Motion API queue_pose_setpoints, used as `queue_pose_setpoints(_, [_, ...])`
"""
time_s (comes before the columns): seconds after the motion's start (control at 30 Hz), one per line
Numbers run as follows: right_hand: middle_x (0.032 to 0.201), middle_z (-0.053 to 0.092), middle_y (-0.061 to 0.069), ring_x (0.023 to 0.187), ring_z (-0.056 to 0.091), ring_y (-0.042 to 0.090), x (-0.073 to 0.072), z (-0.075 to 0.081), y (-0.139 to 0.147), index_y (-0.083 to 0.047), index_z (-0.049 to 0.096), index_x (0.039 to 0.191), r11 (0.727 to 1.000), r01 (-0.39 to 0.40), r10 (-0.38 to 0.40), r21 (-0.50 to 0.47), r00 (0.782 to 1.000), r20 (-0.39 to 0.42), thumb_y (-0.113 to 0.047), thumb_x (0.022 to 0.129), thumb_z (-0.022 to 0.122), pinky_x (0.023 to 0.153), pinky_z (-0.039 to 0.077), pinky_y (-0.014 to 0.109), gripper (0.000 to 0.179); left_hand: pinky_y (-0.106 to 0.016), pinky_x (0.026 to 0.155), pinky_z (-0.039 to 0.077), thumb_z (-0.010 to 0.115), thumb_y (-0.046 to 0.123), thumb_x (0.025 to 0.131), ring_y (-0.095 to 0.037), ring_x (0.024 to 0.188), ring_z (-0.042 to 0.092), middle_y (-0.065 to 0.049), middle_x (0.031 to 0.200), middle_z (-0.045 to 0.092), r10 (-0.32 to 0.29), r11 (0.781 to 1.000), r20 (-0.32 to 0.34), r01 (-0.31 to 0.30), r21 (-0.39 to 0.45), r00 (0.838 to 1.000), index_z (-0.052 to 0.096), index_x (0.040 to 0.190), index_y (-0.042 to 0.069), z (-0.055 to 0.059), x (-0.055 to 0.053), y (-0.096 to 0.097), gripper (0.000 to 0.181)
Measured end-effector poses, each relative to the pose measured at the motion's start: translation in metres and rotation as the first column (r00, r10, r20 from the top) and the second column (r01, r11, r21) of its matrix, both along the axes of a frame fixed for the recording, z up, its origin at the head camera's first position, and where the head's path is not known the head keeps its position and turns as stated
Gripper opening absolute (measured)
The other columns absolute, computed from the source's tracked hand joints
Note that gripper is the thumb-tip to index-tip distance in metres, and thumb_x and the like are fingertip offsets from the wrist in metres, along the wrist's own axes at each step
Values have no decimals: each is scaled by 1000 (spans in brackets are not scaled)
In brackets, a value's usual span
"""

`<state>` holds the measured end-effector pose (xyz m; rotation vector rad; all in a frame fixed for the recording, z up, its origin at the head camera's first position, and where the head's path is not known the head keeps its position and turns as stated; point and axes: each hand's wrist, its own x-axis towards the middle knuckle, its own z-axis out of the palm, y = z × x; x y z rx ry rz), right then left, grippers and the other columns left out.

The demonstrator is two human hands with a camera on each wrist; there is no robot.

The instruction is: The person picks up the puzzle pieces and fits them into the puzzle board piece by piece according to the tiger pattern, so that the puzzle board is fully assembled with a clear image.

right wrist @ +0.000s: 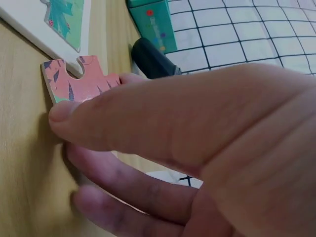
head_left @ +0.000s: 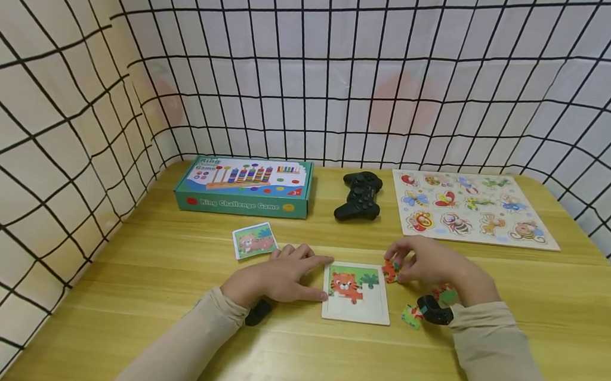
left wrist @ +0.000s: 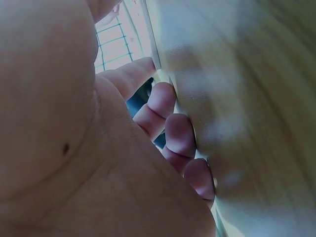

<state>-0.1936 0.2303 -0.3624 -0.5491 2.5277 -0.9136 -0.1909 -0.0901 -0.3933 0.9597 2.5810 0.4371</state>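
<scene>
A small white-framed puzzle board [head_left: 357, 311] lies on the table, with a tiger's face and some green pieces in its upper part. My left hand [head_left: 285, 275] rests beside it, index fingertip at its upper left corner and thumb at its left edge. Between thumb and fingers my right hand [head_left: 429, 263] pinches an orange puzzle piece [right wrist: 81, 81] with dark stripes, just off the board's right edge. Below that hand lie two loose pieces, a green and orange one [head_left: 410, 316] and another [head_left: 445, 293] partly hidden by the wrist.
A picture card [head_left: 255, 241] lies left of the board. Along the back are a green Ring Challenge Game box [head_left: 243, 188], a black game controller [head_left: 360, 196] and a large board with insect pictures [head_left: 476, 210]. Black-lined netting [head_left: 336, 73] surrounds the table [head_left: 292, 363].
</scene>
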Motion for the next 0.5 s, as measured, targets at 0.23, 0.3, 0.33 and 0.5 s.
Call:
queue_pose_setpoints(0.23, [104,64,7,88,64,21,-2,2,2,-2,68,118,999,-13,15,-44,999,34,2,85,72,72,51,36,34,-41,92,27,58,65,93,-19,109,36,3,134,42,-1,1000,-10,1,-10,1000,34,157,37,1,-1,-1,74])
queue_pose_setpoints(0.3, [104,64,7,88,64,21,-2,2,4,-2,69,120,998,-28,29,-49,999,27,2,86,69,72,51,36,34,-41,92,28,58,65,93,-20,109,37,3,134,42,0,1000,-10,0,-8,1000,35,157,36,2,-1,0,74])
queue_pose_setpoints(0.33, [104,64,7,90,64,21,-3,2,5,-3,70,121,998,-29,31,-48,999,24,2,87,68,72,51,36,34,-42,92,28,58,65,93,-20,109,37,2,134,42,-1,1000,-8,1,-6,1000,35,157,36,2,-1,0,74])
queue_pose_setpoints(0.5, [103,65,4,96,66,23,-4,3,9,-5,70,121,999,-36,36,-35,999,5,0,91,66,77,52,36,31,-42,92,28,58,65,93,-20,110,37,2,134,42,-2,1000,-10,2,-7,1000,35,157,36,2,0,0,74])
